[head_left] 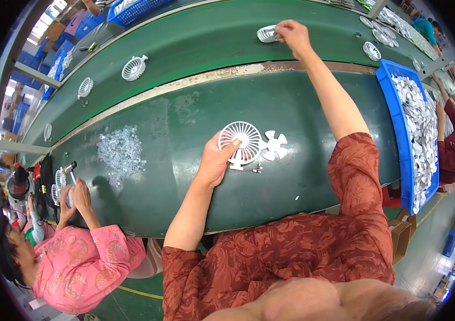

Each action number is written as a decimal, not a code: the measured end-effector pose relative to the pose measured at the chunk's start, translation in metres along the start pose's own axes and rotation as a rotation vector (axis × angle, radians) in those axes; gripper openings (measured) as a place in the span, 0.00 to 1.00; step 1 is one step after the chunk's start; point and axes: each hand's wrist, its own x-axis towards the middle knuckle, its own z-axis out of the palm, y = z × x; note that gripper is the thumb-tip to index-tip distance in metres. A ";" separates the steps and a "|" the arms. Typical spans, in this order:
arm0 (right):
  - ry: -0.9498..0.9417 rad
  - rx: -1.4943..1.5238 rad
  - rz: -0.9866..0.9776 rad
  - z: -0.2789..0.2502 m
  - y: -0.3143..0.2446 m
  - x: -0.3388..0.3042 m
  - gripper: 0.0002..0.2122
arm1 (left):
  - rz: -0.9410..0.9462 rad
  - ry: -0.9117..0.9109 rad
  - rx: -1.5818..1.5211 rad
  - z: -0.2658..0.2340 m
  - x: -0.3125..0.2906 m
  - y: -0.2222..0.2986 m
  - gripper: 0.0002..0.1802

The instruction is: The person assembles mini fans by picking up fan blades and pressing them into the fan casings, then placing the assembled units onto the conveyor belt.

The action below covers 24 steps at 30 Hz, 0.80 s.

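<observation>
My left hand [214, 162] is closed round the side of a round white fan housing [247, 136], thumb on its slatted face. From its lower edge hangs a thin lead with a small metal-looking part [257, 168]. Beside its right rim a white fan blade [274, 145] with several vanes lies on the green worktop [195, 123]. My right arm stretches forward to the green conveyor belt [201, 45]. There my right hand [294, 37] pinches the right edge of another white fan housing [265, 34], which is tilted on the belt.
More fan housings [134, 68] lie along the belt. A pile of small clear plastic pieces [121, 151] sits left on the worktop. At right stands a blue tray [405, 160] of white blades. A co-worker in pink [85, 262] works with a tool [70, 167] at the left.
</observation>
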 end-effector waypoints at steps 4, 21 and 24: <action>-0.365 -0.403 0.010 0.012 -0.013 -0.032 0.12 | 0.027 0.053 -0.030 -0.003 -0.004 0.002 0.18; -0.219 -1.067 -0.128 -0.034 0.014 -0.020 0.11 | 0.044 0.035 0.033 0.000 -0.001 -0.003 0.18; -0.119 -1.119 -0.218 -0.056 0.017 -0.009 0.14 | 0.032 0.029 0.026 0.000 -0.001 -0.004 0.18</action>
